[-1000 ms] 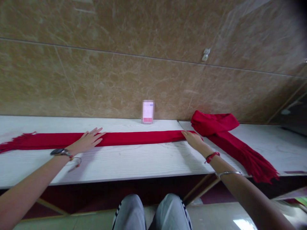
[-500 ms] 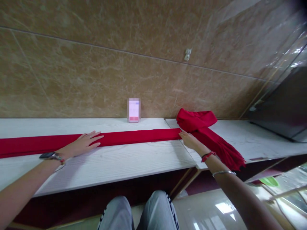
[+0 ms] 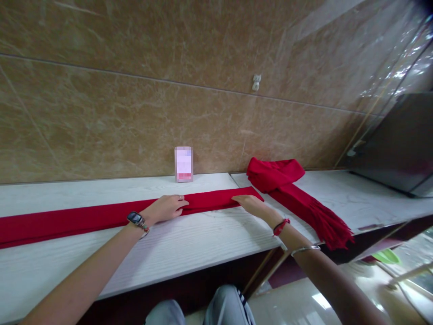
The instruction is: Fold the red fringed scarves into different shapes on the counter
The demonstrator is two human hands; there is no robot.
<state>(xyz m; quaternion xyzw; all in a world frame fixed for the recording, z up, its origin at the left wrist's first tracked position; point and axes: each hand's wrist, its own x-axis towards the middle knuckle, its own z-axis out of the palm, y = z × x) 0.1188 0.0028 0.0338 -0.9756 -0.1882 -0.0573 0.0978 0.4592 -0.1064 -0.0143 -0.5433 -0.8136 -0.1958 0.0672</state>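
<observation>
A long red scarf [image 3: 84,220], folded into a narrow strip, runs along the white tabletop [image 3: 162,253] from the left edge of view to the middle. My left hand [image 3: 165,208], with a watch on its wrist, has its fingers curled on the strip, and the cloth puckers slightly beside them. Close to the strip's right end, my right hand [image 3: 249,205] is closed at the scarf's near edge, its fingers pointing left; its thumb is hidden. Just beyond that end lies a second red scarf [image 3: 291,194], looped at the back, with its fringe hanging over the front edge.
A phone with a blurred screen [image 3: 184,164] leans against the brown marbled wall [image 3: 118,113] behind the table. At the right stands a large dark box-shaped object [image 3: 395,149]. A light green basin [image 3: 386,256] is low at the right. My knees are below the table's front edge.
My left hand has slid right along the strip and its spread fingers have curled in. My right hand has shifted slightly left from the strip's end. The view has tilted a little.
</observation>
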